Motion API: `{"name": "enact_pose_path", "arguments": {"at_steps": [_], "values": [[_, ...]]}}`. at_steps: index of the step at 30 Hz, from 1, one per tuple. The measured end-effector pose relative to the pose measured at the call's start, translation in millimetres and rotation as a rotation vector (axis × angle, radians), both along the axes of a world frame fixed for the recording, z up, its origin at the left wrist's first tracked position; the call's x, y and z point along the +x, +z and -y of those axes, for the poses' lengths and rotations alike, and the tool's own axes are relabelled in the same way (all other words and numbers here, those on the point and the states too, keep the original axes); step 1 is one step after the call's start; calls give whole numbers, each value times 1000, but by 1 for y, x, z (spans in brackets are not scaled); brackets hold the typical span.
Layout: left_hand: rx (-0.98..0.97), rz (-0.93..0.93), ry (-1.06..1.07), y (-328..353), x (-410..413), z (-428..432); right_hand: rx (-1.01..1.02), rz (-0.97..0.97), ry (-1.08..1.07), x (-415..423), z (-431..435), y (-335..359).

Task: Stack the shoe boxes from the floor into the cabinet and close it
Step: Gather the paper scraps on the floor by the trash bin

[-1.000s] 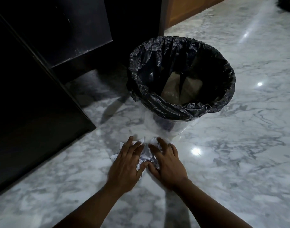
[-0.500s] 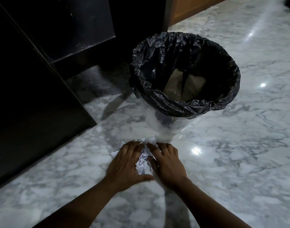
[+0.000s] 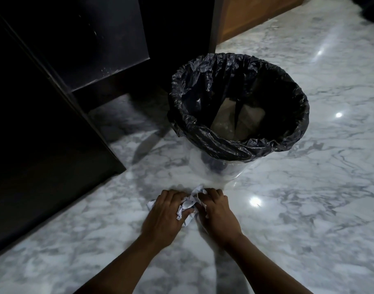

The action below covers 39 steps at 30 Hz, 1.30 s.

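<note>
While the left hand (image 3: 162, 215) and right hand (image 3: 219, 216) bunch crumpled paper (image 3: 188, 203) on the floor (image 3: 309, 209), each grip curled round it, the step seems litter-clearing; next, probably a lift into the bin (image 3: 222, 143) at 12 o'clock. No shoe boxes show; the cabinet (image 3: 44, 145) at 9 o'clock is too dark to read

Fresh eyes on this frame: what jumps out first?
The bin, lined with a black bag, stands mid-frame on the shiny marble floor. Just in front of it, the left hand and right hand grip crumpled paper low over the floor. A dark cabinet fills the left side.
</note>
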<state>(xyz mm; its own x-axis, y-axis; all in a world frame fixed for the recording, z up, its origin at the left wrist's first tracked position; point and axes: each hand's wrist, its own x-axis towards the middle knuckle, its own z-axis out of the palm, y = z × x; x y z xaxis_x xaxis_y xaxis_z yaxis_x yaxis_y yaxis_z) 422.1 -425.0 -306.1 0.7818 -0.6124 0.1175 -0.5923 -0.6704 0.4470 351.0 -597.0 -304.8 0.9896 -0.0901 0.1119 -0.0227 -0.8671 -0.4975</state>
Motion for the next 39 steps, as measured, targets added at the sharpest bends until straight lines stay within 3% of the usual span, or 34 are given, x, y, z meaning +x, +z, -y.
{"name": "enact_pose_path", "arguments": {"at_steps": [3,8,17,24,30,39], "values": [[38,-5,-36,-6,1,-3,63,48,-4,-1,0,2],[-183,-92,47,3,-4,-2,75,50,9,-1,3,-1],[-303,-193,49,4,-3,0,128,71,9,-2,1,-1],[-463,-421,103,17,-3,7,394,95,-39,2,3,24],[-486,-427,199,43,-18,11,584,95,-246,-16,-10,29],[-658,-375,315,125,-32,23,764,259,-434,-31,-24,115]]}}
